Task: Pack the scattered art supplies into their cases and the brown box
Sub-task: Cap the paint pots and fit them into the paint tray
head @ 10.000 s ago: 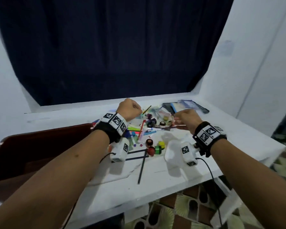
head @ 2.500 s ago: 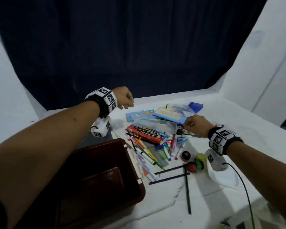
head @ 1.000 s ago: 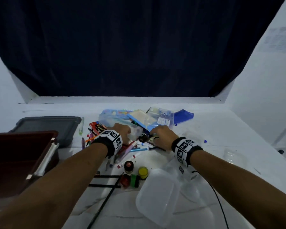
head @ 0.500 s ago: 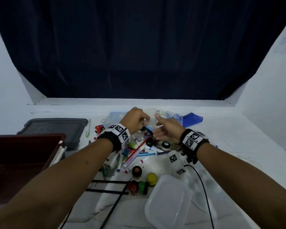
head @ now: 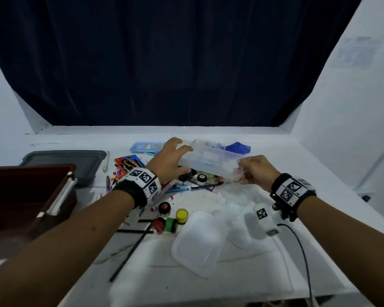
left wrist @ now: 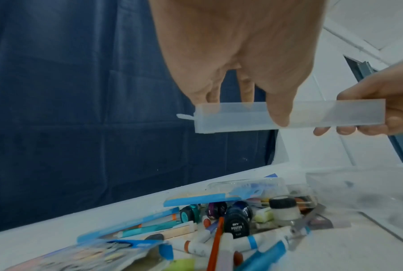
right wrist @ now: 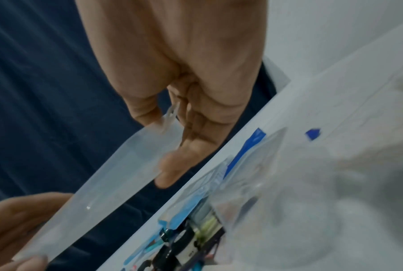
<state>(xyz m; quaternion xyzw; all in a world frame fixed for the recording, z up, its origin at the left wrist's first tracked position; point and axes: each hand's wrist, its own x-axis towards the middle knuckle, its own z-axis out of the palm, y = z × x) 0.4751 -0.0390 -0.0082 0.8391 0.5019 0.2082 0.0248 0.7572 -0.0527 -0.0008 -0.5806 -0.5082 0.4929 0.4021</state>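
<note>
Two ends of a clear plastic case are pinched mid-frame by the left hand and right hand, above scattered markers.

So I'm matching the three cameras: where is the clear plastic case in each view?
Head: clear plastic case centre, held between left hand and right hand.
Left wrist: level bar, centre-right.
Right wrist: slanting from lower left to centre.
Shared landmark: dark curtain behind.

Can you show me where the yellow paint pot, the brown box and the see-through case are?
Yellow pot [head: 182, 212]: head view, on its lid.
Brown box [head: 60, 196]: head view, on its rim.
Case [left wrist: 312, 117]: left wrist view, on its side.
</note>
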